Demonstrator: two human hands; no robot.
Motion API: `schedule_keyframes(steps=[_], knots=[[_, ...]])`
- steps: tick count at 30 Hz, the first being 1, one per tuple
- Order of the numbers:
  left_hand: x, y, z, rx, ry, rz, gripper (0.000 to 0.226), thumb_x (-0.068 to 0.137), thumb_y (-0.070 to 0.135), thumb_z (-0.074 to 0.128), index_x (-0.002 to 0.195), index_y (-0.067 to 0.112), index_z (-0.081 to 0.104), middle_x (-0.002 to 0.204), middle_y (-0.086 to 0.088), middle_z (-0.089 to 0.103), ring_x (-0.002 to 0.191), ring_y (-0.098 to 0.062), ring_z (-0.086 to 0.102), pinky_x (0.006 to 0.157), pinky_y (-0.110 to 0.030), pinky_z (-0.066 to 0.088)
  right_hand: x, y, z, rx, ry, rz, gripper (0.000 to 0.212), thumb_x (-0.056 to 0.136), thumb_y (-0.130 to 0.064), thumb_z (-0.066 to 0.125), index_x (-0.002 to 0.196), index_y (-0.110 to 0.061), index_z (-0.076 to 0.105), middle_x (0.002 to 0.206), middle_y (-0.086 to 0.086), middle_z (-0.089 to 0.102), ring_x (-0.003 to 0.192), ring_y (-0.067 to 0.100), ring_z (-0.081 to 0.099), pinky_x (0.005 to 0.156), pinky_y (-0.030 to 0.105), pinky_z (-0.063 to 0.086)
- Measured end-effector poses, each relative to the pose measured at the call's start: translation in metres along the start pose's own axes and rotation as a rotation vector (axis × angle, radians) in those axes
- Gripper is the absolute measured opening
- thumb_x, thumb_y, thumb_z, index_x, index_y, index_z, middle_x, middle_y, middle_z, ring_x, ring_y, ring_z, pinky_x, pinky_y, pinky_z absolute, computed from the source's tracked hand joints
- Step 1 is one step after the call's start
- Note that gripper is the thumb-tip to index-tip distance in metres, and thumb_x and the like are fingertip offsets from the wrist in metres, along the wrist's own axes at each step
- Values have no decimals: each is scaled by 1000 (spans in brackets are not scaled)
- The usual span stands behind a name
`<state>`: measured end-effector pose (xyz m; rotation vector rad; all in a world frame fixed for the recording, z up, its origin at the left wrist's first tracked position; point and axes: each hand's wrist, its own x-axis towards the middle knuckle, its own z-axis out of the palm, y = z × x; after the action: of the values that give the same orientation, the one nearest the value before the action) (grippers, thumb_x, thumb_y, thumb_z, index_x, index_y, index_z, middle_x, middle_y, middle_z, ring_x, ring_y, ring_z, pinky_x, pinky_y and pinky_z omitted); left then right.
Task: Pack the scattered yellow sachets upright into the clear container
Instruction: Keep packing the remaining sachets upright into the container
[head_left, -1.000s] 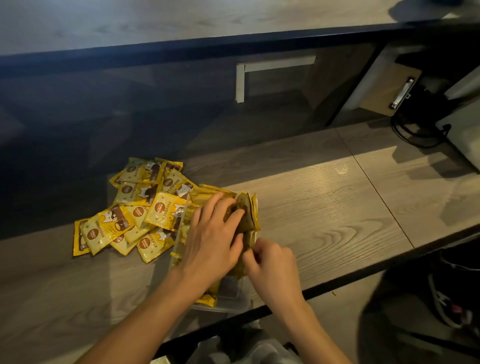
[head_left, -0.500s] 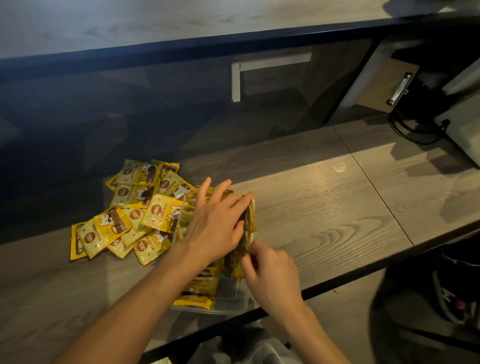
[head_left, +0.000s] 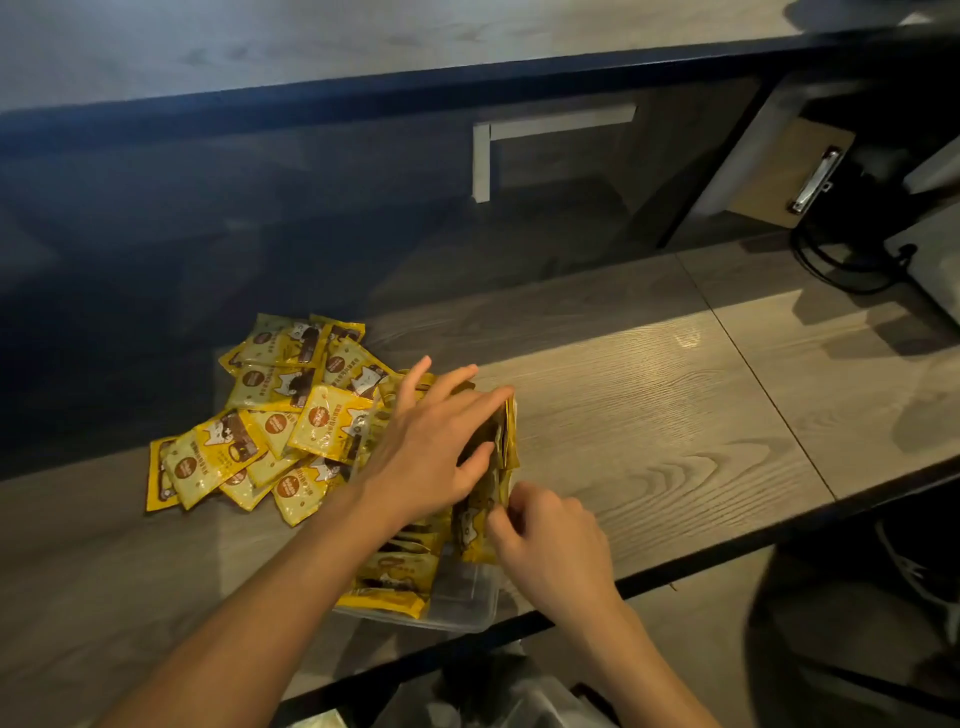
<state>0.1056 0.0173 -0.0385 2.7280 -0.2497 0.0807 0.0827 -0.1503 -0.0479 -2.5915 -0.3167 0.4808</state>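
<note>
A clear plastic container (head_left: 467, 597) sits near the table's front edge with several yellow sachets (head_left: 395, 577) standing in it. My left hand (head_left: 431, 447) lies over the row with straight, spread fingers and presses the sachets to the left. My right hand (head_left: 550, 540) pinches the near edge of an upright sachet (head_left: 478, 519) at the right end of the row. A loose pile of yellow sachets (head_left: 270, 410) lies flat on the wood to the left of the container.
The wooden table (head_left: 649, 415) runs right, with a seam past the middle. A dark panel with a white bracket (head_left: 488, 150) stands behind. A clipboard (head_left: 795, 176) and black cable (head_left: 831, 260) are at the far right.
My left hand has flattened and stretched out over the packed sachets, pushing them left. My right hand has stayed at the sachet's near edge.
</note>
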Motion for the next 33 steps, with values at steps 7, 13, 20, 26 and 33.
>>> schedule_keyframes(steps=[7,13,20,26,33], knots=[[-11,-5,-10,-161,147,-66,41,91,30,61,132,24,61,128,6,64,132,-14,46,112,-32,24,6,-14,-19,-108,138,-92,34,90,-63,37,86,-30,45,71,-5,65,71,21,65,63,38,52],[-29,-30,-32,-216,244,-248,30,94,27,62,124,24,64,115,11,64,111,-7,53,98,-29,42,35,-54,-32,-50,162,-230,30,92,-57,43,89,-28,50,76,-5,66,73,21,64,64,41,53],[-59,-81,-46,-234,340,-574,27,95,20,62,121,23,68,115,5,69,100,-10,63,85,-25,48,80,-110,-22,71,126,-399,24,87,-57,45,92,-34,51,75,-15,58,69,4,57,60,32,55],[-52,-116,-40,-50,26,-890,58,88,45,68,138,26,46,129,1,59,116,-24,59,87,-38,50,113,-123,-9,104,68,-408,14,93,-47,55,99,-34,54,84,-17,61,78,4,59,68,31,57],[-38,-119,-16,53,-95,-1010,50,87,14,66,133,20,49,131,-5,56,117,-28,59,85,-40,49,145,-132,2,45,-24,-427,18,94,-38,58,108,-26,58,91,-10,64,80,5,60,70,27,54]])
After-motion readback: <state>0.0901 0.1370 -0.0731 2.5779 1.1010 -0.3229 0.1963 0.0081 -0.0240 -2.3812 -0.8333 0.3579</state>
